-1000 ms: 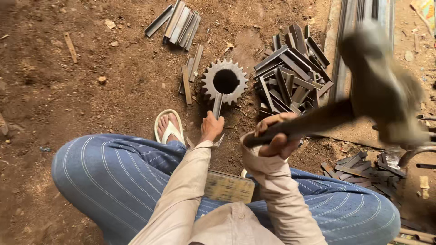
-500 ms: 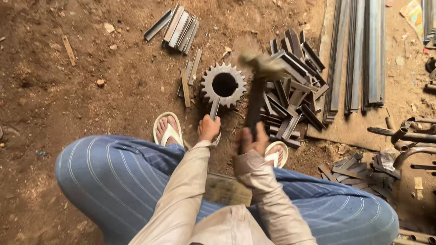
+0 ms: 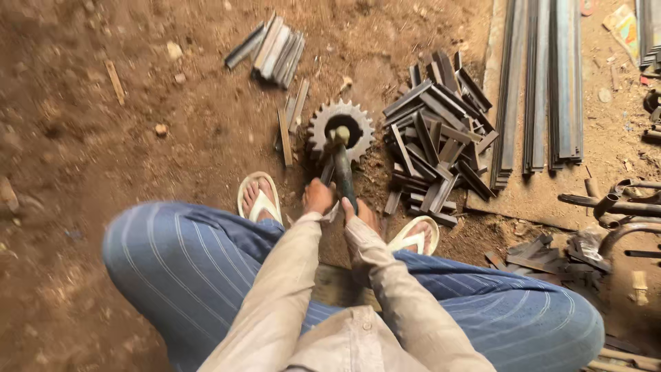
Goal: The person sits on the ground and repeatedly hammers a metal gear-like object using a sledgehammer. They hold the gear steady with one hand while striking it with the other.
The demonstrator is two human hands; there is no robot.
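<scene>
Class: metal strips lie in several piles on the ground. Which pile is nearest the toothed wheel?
The small pair of strips just left of the toothed wheel; the other piles lie farther off.

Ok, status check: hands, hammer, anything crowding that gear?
Right hand grips hammer, head down at gear. Left hand steadies metal strip. Cut strips piled right of gear.

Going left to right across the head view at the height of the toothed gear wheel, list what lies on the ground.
Flat metal strips → gear wheel → heap of short dark metal pieces → long metal bars.
</scene>
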